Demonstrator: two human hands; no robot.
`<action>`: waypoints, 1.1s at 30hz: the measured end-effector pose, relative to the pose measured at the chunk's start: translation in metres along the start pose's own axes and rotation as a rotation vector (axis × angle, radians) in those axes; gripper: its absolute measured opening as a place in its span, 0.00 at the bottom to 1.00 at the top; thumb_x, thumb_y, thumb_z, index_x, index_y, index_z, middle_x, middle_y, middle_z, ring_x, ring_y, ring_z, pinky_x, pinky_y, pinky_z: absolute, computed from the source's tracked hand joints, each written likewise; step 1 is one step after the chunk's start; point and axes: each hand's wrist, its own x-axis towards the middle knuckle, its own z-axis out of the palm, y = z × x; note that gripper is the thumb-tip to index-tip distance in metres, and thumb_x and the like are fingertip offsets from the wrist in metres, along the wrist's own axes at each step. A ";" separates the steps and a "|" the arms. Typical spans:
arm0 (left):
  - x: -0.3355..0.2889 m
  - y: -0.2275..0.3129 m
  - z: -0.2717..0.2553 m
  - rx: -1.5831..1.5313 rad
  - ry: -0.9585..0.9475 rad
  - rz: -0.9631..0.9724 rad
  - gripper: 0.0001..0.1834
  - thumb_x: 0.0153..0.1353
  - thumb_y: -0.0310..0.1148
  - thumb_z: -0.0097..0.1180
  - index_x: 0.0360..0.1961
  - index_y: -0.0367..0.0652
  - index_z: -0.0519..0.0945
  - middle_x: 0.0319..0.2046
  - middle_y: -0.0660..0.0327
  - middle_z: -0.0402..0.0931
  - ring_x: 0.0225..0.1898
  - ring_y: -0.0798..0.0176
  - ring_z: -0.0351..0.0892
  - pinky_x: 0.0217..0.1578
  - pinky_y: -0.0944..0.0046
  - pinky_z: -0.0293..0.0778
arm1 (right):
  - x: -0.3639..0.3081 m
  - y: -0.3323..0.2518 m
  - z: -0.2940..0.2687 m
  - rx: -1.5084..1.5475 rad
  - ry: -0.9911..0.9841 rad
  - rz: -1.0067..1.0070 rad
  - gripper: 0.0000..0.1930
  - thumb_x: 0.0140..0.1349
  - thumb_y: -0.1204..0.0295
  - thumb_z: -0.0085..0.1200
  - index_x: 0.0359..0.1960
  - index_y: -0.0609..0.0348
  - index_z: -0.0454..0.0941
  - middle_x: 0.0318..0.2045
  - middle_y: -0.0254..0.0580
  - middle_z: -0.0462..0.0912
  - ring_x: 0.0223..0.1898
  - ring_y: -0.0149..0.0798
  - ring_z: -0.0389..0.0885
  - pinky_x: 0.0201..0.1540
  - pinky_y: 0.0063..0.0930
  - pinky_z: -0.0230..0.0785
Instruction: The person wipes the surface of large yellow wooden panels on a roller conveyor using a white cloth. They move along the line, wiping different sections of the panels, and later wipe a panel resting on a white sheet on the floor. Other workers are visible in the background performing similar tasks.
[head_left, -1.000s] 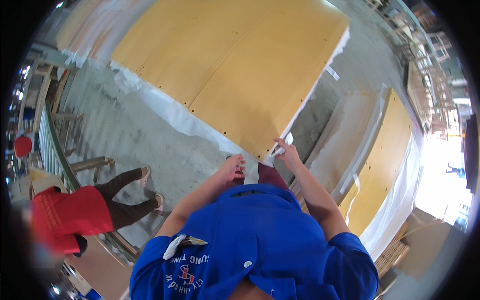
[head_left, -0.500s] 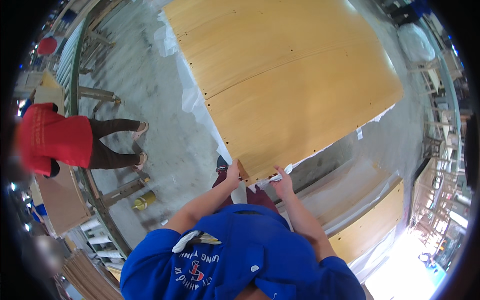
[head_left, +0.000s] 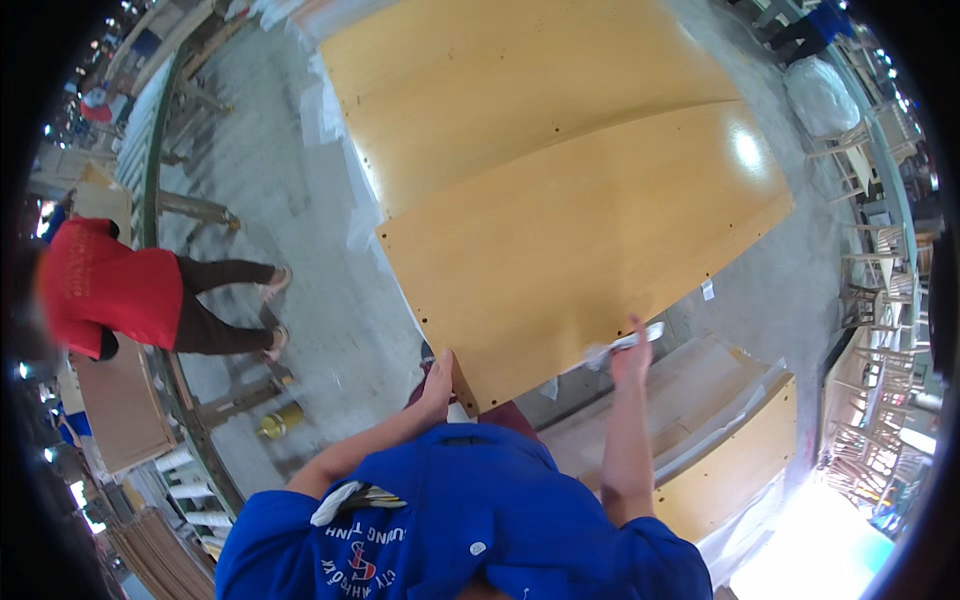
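Note:
A large yellow-brown wooden panel (head_left: 560,240) with small dark holes along its edges lies before me, tilted, its near edge raised toward my waist. My left hand (head_left: 437,388) is closed on the panel's near left corner, the thumb along the side edge. Just off the near edge, further right, my right hand (head_left: 631,362) holds a crumpled white piece (head_left: 600,354), cloth or foam, I cannot tell which. Motion blurs that hand a little. Beneath and behind the raised panel is another similar panel (head_left: 470,110), partly covered by it.
White wrapping sheet (head_left: 322,112) sticks out along the left side. At the lower right stands another wrapped panel stack (head_left: 735,455). A person in a red shirt (head_left: 125,285) stands left by a roller conveyor (head_left: 150,200). A yellow cylinder (head_left: 281,420) lies on the floor.
The top panel's near edge has come up and toward me, opening a step against the panel behind. My left hand moved left and nearer; my right hand moved right with the white piece.

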 end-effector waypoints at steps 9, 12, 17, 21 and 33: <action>0.024 0.075 -0.042 0.196 0.234 0.220 0.31 0.61 0.57 0.43 0.49 0.38 0.67 0.43 0.56 0.71 0.43 0.56 0.72 0.39 0.53 0.71 | 0.051 -0.013 0.052 0.019 0.067 0.069 0.14 0.50 0.62 0.58 0.39 0.47 0.76 0.43 0.41 0.73 0.44 0.42 0.71 0.43 0.41 0.66; 0.058 0.098 -0.083 0.216 0.367 0.326 0.31 0.61 0.56 0.44 0.47 0.35 0.69 0.41 0.54 0.73 0.41 0.57 0.73 0.38 0.56 0.71 | 0.046 0.024 0.086 0.068 0.142 0.095 0.13 0.51 0.65 0.58 0.39 0.49 0.75 0.41 0.42 0.73 0.41 0.43 0.73 0.40 0.39 0.69; 0.096 0.181 -0.125 0.106 0.503 0.360 0.33 0.59 0.57 0.47 0.41 0.28 0.73 0.40 0.50 0.74 0.42 0.56 0.73 0.40 0.56 0.69 | 0.030 0.081 0.120 -0.016 -0.142 0.078 0.15 0.54 0.66 0.55 0.42 0.58 0.72 0.40 0.43 0.73 0.36 0.42 0.75 0.37 0.36 0.72; 0.118 0.245 -0.211 0.299 0.657 0.391 0.35 0.58 0.57 0.48 0.41 0.26 0.73 0.39 0.46 0.75 0.42 0.53 0.74 0.42 0.55 0.69 | -0.043 0.109 0.185 -0.324 -0.330 0.167 0.15 0.58 0.67 0.51 0.44 0.62 0.71 0.36 0.39 0.73 0.27 0.35 0.74 0.30 0.29 0.72; 0.146 0.295 -0.192 1.061 1.069 0.829 0.23 0.56 0.43 0.52 0.49 0.40 0.72 0.44 0.52 0.70 0.50 0.49 0.66 0.49 0.53 0.65 | -0.097 0.137 0.187 -0.433 -0.390 -0.053 0.14 0.63 0.67 0.39 0.47 0.61 0.69 0.32 0.36 0.74 0.33 0.30 0.72 0.35 0.25 0.65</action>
